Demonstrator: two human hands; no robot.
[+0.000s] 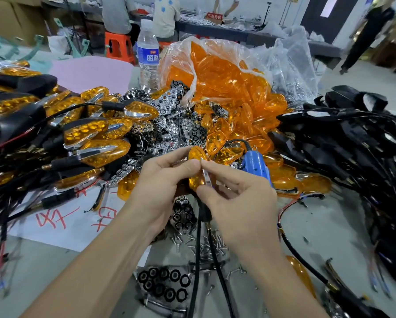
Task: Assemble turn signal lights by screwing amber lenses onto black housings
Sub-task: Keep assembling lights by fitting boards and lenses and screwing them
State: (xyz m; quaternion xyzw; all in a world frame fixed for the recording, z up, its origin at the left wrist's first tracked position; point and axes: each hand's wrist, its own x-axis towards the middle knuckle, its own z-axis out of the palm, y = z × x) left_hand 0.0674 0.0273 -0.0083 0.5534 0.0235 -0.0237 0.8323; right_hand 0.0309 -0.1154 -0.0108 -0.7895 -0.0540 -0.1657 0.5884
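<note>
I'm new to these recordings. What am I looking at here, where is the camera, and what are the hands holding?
No machine here: a person works with bare hands. The single picture comes from a camera worn on the head, looking down. The left hand and right hand together hold one amber light. On the table lie finished lights at left, a bag of amber lenses behind, black housings with wires at right, a blue screwdriver and loose screws.

One left hand (162, 180), one right hand (238, 198), one water bottle (147, 53)
</note>
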